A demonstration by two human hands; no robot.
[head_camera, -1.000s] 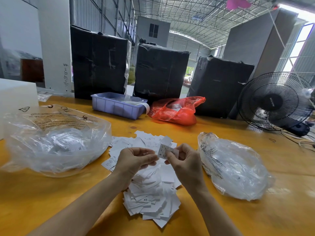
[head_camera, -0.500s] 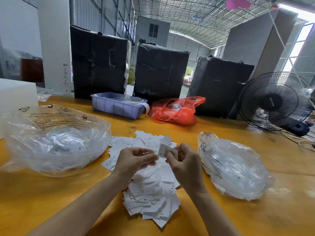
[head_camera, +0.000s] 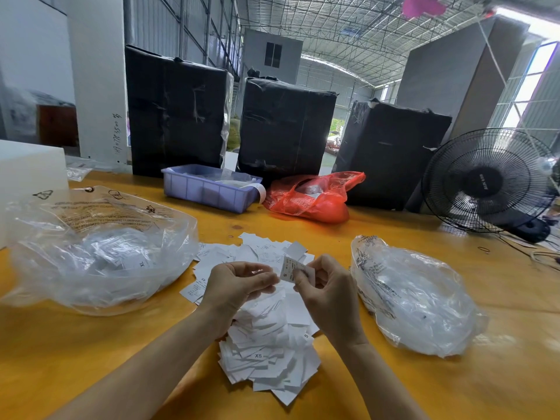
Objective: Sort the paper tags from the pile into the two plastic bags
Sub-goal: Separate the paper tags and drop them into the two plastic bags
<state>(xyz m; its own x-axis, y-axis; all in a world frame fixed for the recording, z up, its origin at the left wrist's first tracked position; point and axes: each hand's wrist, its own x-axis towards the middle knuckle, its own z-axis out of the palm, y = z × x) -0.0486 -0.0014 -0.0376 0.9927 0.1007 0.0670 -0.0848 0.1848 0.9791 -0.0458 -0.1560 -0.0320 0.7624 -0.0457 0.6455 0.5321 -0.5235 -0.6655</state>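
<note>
The right hand (head_camera: 328, 294) pinches a single tag (head_camera: 288, 269) marked "S" between thumb and fingertips, holding it upright just above the pile of paper tags (head_camera: 266, 338), which lies at the centre of the yellow table (head_camera: 91, 359). The left hand (head_camera: 239, 286) hovers just beside it at 9 o'clock, fingers curled inward; whether they grip any paper I cannot tell. The left bag (head_camera: 100, 253) sits at 9 o'clock from the pile with an "XL" tag showing through the plastic; the right bag (head_camera: 415, 295) sits at 3 o'clock, its contents unreadable. The step looks like reading the size before dropping. To do it well, turn the print fully toward the eyes, make sure only one tag is pinched, then carry it well inside the mouth of the matching bag before letting go.
</note>
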